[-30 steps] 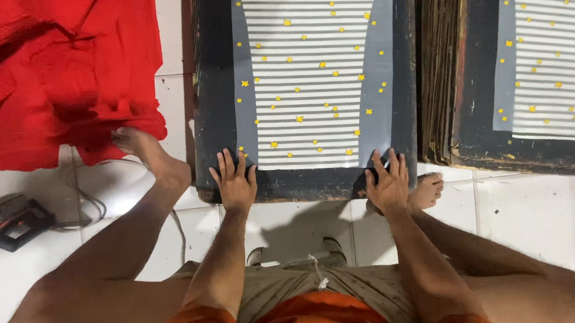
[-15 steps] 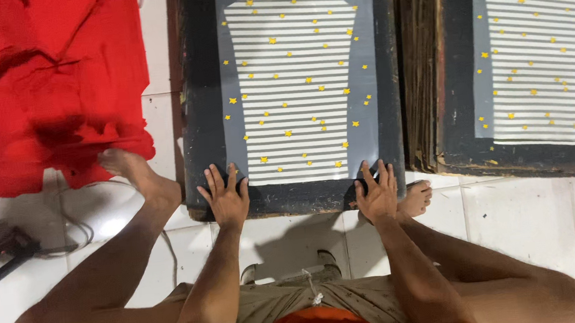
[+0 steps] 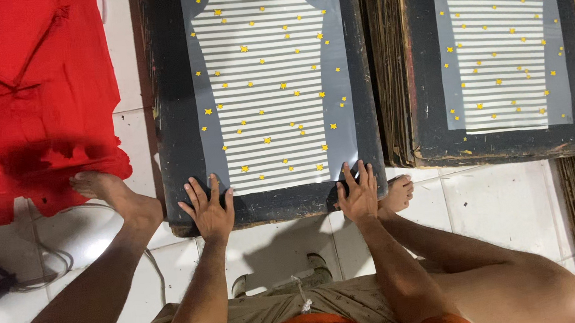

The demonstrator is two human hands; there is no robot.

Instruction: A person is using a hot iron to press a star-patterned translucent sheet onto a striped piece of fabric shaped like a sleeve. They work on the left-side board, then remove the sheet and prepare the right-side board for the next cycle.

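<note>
Striped, star-dotted glossy sheet (image 3: 264, 88) – rough dark board (image 3: 171, 123), hands (image 3: 208, 212) flat

Seated, knees spread wide, we reach both arms forward and nearly straight. Our left hand (image 3: 208, 212) lies palm down, fingers spread and extended, thumb angled outward. Our right hand (image 3: 358, 195) mirrors it, flat, fingers fanned slightly, wrist in line with the forearm. Neither hand grips anything; both press flat. Bare feet show beyond each hand's outer side.
</note>
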